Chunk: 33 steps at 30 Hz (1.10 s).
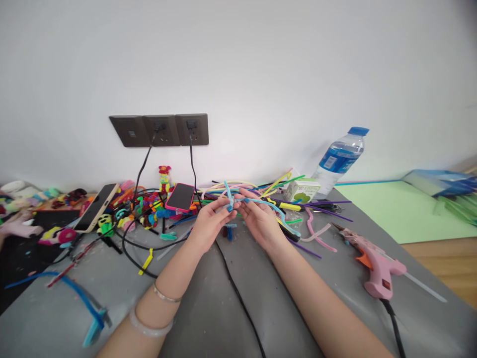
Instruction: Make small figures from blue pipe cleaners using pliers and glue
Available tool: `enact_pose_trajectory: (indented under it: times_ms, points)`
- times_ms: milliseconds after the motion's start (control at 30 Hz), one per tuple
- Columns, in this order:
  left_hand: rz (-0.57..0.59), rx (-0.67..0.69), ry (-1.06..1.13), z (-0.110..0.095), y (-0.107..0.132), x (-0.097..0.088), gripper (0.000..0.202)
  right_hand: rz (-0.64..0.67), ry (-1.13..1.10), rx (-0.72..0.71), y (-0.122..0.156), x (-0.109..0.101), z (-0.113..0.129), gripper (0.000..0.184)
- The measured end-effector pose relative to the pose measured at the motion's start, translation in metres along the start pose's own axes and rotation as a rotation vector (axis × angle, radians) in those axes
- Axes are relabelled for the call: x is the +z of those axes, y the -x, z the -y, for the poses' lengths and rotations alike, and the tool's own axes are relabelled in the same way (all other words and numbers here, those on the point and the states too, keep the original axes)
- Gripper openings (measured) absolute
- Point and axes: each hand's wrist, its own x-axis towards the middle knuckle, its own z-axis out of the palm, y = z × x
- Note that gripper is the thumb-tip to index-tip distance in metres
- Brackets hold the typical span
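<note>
A light blue pipe cleaner (272,204) is held between both hands above the middle of the grey table. My left hand (212,221) is closed, thumb and fingertips pinching one end of it, where a short piece sticks upward. Close beside it, my right hand (260,221) grips the same pipe cleaner with closed fingers, and its long tail runs out over that hand to the right. The exact twist between the fingertips is too small to make out. Behind the hands lies a heap of loose coloured pipe cleaners (242,185).
A pink glue gun (380,271) lies at the right, its cord trailing forward. A water bottle (341,156) leans near a small box (302,190). Phones (181,197), pipe-cleaner figures (105,224) and black cables (238,293) crowd the left and centre. A blue piece (80,298) lies front left.
</note>
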Motion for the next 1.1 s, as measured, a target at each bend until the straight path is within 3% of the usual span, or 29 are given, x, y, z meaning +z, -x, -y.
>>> enact_pose_trajectory:
  times_ms: [167, 300, 467, 667, 867, 1100]
  points:
    - [-0.07, 0.007, -0.079, 0.001, 0.0, -0.001, 0.038, -0.033, 0.055, -0.03, 0.0, -0.001, 0.001, 0.028]
    - [-0.027, -0.047, -0.198, 0.001, 0.002, 0.001, 0.03, -0.072, 0.034, -0.077, 0.0, 0.0, 0.001, 0.021]
    - [0.057, -0.076, -0.386, 0.003, 0.007, 0.007, 0.017, -0.016, -0.014, 0.018, 0.003, 0.004, 0.005, 0.022]
    - [0.101, -0.076, -0.434, 0.003, 0.009, 0.006, 0.012, 0.059, -0.038, 0.111, 0.006, 0.008, 0.007, 0.022]
    - [0.031, 0.053, -0.582, 0.008, 0.005, -0.001, 0.033, 0.113, -0.064, 0.116, 0.008, 0.009, 0.005, 0.015]
    - [0.002, 0.11, -0.68, 0.007, 0.007, 0.004, 0.046, 0.113, -0.13, 0.095, 0.007, 0.011, 0.008, 0.011]
